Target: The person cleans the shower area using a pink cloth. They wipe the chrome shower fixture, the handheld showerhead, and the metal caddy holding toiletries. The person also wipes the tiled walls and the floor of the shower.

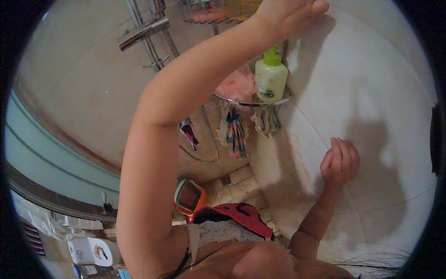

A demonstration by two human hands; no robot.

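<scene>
My left arm stretches across the view. At the top edge my left hand (pixel 291 15) is raised close to the light wall tiles (pixel 369 66), its fingers partly cut off, so I cannot tell whether it holds anything. Lower down on the right, my right hand (pixel 339 162) is beside the same wall with its fingers drawn together; nothing shows in them. Below my left forearm, a pale green pump bottle (pixel 271 82) with a green top stands on a chrome corner shelf (pixel 251 103). A pink bath puff (pixel 237 85) lies next to the bottle, partly hidden by my arm.
Cloths (pixel 237 134) hang under the shelf. A wire basket (pixel 216 15) sits above. On the left are a chrome shower fitting (pixel 143 33), its hose (pixel 209 161) and a curved glass panel (pixel 59 157). An orange-rimmed basin (pixel 190 198) is below; a toilet (pixel 92 251) stands beyond.
</scene>
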